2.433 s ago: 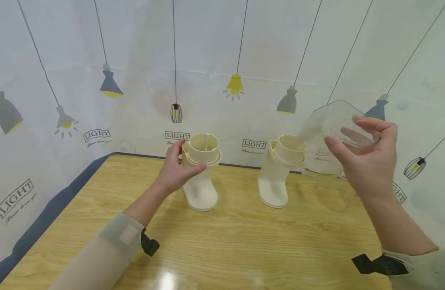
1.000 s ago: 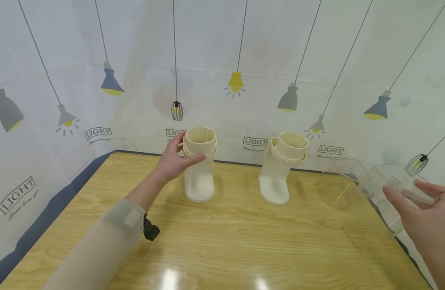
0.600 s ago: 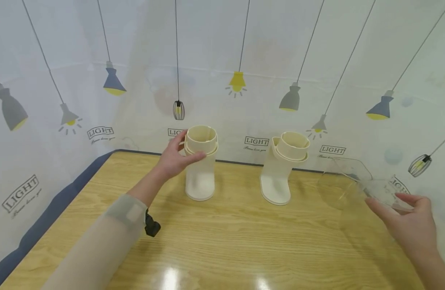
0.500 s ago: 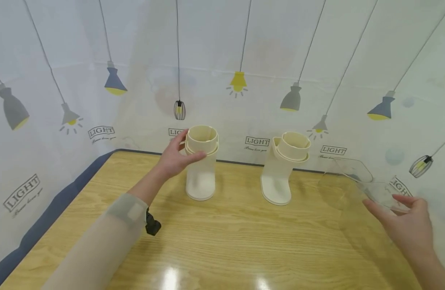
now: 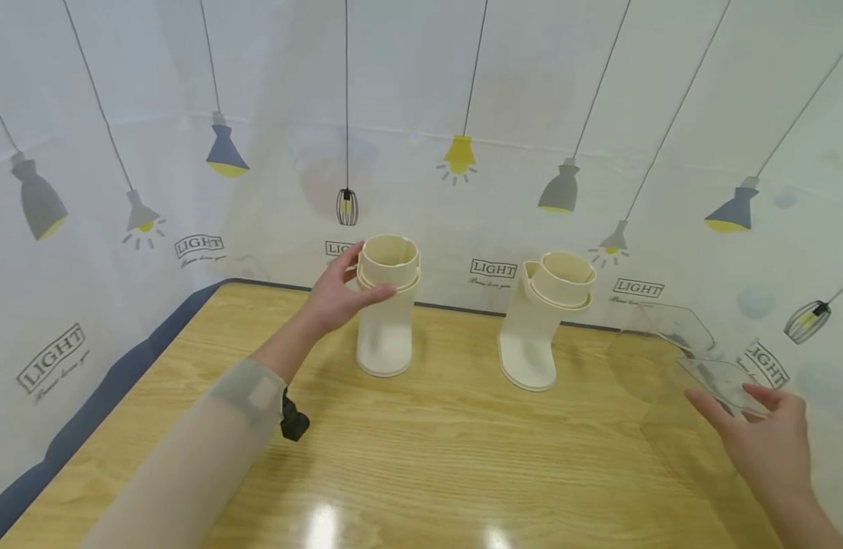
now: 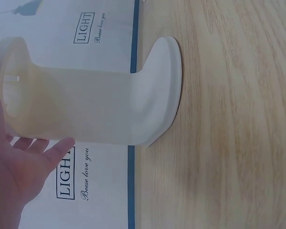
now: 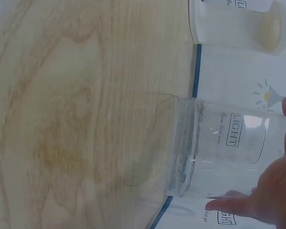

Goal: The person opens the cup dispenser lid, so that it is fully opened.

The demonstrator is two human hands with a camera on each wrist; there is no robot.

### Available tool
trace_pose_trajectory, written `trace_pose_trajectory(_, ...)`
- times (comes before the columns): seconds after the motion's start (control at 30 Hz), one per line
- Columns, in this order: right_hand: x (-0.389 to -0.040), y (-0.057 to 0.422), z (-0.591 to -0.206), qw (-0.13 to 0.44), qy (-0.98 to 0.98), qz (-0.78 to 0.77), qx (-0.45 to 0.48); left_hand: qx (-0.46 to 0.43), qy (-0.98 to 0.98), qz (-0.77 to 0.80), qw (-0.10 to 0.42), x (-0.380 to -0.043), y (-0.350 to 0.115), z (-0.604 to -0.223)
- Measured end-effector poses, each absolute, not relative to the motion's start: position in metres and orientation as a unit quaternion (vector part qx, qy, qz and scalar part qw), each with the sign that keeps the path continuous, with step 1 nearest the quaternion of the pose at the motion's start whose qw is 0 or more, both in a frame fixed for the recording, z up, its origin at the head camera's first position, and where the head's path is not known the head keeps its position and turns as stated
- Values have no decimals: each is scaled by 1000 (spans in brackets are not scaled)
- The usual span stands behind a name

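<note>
My left hand (image 5: 335, 297) grips the round collar of a cream boot-shaped stand (image 5: 385, 335), thumb across the front and fingers behind. In the left wrist view the stand's foot (image 6: 164, 90) is at the table surface. On the right, my right hand (image 5: 771, 442) holds a clear plastic container (image 5: 682, 427) near its angular rim, thumb on one side and fingers on the other. The right wrist view has the clear wall (image 7: 229, 157) between thumb and fingers. A second clear container (image 5: 641, 358) stands just behind the held one, and their outlines overlap.
A matching cream stand (image 5: 527, 351) is upright at the back of the wooden table (image 5: 428, 465), between the hands. Behind the table hangs a pale curtain (image 5: 407, 76) printed with lamps. A dark blue edge (image 5: 133, 366) runs along the table's left side.
My right hand has lowered the clear container from beside the right stand, swung far right, then come back slightly left. The left stand, turned and tilted earlier, is now straight, still in my left hand.
</note>
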State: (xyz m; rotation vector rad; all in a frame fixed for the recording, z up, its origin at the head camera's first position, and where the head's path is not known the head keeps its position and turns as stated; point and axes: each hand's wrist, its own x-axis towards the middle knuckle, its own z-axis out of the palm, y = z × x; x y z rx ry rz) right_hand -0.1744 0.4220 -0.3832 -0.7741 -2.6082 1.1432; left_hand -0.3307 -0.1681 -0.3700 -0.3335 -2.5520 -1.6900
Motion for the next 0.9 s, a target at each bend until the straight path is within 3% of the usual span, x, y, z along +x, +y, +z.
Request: trace_pose_trajectory(0.9, -171, 417, -389, 116, -880, 385, -254, -119, -833, -539, 31, -328, -171, -364)
